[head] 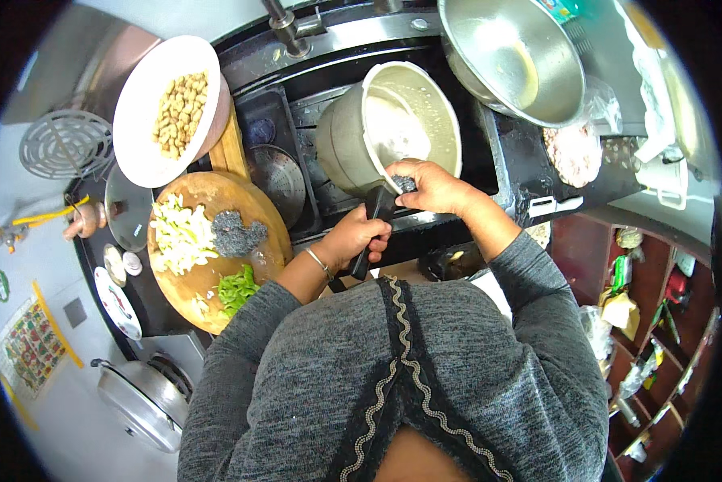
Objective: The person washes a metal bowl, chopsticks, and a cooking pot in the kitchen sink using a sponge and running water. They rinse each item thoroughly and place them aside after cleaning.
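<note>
A metal pressure-cooker pot (342,141) lies tilted over the sink, its wet interior facing up and to the right. My left hand (361,238) is closed around the pot's black handle (381,203). At the near rim, my right hand (430,187) pinches a dark grey wiry scouring pad (404,182), partly hidden by the fingers. To the left, a round wooden cutting board (240,190) carries chopped pale vegetable pieces (180,235), chopped green pieces (237,289) and a dark grey wiry clump (236,233).
A white bowl of brown legumes or nuts (180,114) stands at the back left. The faucet (289,30) rises behind the sink. A large steel basin (511,60) sits back right, above a white-handled knife (554,206). A perforated metal plate (275,181) lies left of the pot.
</note>
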{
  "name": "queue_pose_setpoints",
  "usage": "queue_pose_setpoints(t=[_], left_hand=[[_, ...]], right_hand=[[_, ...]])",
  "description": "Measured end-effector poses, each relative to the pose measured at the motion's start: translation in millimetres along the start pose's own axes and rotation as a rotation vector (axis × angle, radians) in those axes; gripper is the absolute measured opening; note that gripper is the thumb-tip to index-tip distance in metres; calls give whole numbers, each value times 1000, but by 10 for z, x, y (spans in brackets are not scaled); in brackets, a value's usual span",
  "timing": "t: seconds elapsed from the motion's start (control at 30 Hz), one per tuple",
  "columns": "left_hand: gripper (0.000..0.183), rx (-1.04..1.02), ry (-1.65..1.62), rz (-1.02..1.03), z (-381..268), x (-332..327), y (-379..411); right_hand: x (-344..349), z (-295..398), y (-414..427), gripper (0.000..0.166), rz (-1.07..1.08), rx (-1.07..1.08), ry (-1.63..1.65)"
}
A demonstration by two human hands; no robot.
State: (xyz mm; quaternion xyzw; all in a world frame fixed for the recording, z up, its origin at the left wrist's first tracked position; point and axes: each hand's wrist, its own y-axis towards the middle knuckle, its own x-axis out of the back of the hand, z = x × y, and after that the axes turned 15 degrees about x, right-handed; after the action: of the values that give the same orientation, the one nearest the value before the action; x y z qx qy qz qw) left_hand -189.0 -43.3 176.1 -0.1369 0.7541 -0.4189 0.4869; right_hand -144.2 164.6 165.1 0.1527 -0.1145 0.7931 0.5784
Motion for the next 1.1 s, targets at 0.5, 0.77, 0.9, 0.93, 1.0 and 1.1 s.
queue_pose_setpoints(t=[0.5,0.77,0.9,0.93,1.0,1.1], left_hand=[[61,-278,1071,-942,117,78,-316],[62,-272,1199,-1113,129,-165,-429],[62,-229,1235,-1195,109,-316,-548],[62,-227,1230,-1222,111,-330,-571],[63,-244,1231,-1239,124,-305,-601],[64,-225,1224,-1252,144,-328,-641]], right_hand=[[-771,-228,239,43,-252,-104,223],[-852,-185,248,39,-419,170,408],[-852,-130,338,38,-407,131,424],[-829,-110,362,38,-404,164,397],[-801,-57,373,39,-382,179,364],[-771,31,374,39,-342,144,352]])
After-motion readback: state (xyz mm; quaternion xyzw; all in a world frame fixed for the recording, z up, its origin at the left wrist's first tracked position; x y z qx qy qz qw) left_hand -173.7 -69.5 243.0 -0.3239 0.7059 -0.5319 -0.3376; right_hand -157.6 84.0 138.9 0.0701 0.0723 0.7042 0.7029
